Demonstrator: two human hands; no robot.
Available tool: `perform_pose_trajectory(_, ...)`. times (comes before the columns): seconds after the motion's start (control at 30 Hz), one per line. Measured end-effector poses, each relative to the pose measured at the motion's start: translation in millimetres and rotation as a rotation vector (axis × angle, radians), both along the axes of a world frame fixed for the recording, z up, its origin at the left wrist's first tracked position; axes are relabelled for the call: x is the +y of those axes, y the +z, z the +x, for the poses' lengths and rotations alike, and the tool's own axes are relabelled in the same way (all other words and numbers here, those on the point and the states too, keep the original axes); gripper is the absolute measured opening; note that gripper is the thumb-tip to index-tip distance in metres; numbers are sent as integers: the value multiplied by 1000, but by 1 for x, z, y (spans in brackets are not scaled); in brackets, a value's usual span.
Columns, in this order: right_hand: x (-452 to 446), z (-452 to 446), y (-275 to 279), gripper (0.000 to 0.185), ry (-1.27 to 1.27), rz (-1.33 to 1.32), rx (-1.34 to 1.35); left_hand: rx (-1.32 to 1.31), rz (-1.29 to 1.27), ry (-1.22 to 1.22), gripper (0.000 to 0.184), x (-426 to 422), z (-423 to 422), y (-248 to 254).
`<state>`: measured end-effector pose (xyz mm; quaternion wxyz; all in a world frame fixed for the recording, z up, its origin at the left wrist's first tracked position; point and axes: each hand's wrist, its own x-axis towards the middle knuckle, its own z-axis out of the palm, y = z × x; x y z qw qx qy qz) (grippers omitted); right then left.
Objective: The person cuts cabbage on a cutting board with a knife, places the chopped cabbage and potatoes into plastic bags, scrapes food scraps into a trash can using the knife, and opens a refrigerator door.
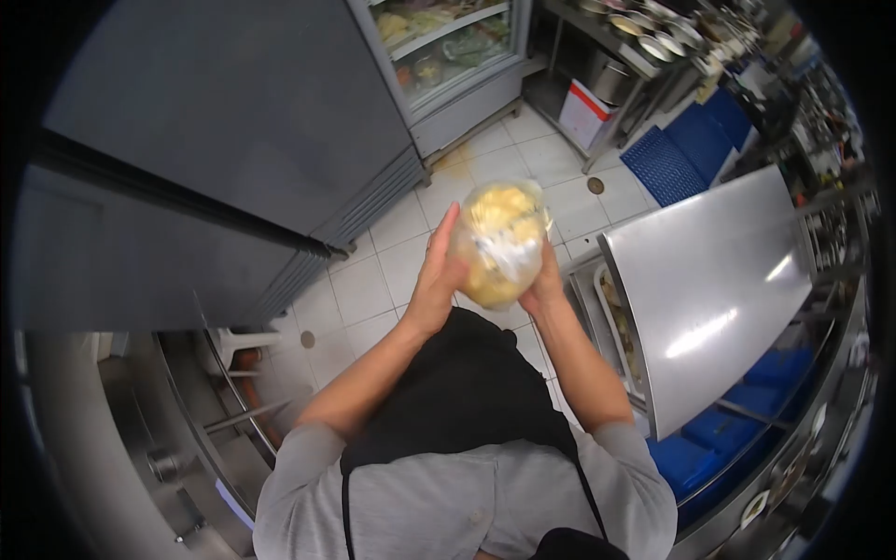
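A clear plastic bag (504, 245) with pale yellow food inside is held up in front of my black apron (448, 392), above the tiled floor. My left hand (437, 280) presses against the bag's left side, thumb and fingers around it. On the opposite side, my right hand (544, 280) supports the bag, its fingers partly hidden behind it. The bag is slightly blurred, and I cannot make out exactly what food is in it.
Grey refrigerator doors (233, 103) stand at the left, beside a glass-fronted fridge (457, 61). An open drawer (611, 327) lies under a steel counter (714, 299) at the right. Blue mats (667, 163) and a white box with a red edge (586, 114) are farther back.
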<state>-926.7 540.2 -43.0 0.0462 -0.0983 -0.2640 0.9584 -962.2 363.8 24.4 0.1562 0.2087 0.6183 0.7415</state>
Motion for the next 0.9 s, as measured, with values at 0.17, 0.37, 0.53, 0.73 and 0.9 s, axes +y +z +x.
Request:
perform_pose_trajectory(0.17, -12, -79, 43, 88, -78, 300, 56, -95, 55, 204, 90, -2, -67, 3)
perform_pose_trajectory(0.37, -21, -153, 54, 100, 55, 326, 117, -577, 443, 74, 62, -34, -175, -16)
perform_pose_trajectory(0.53, -30, -225, 50, 86, 63, 234, 23, -588, 404, -32, 78, -49, -246, -29)
perform_pose_trajectory(0.73, -51, -285, 83, 70, 204, 741, 37, -722, 727, -268, 100, -72, -297, -43)
perform_pose_trajectory(0.9, -35, -366, 162, 46, 283, 1658, 391, -881, 1142, -113, 66, -84, -313, -78)
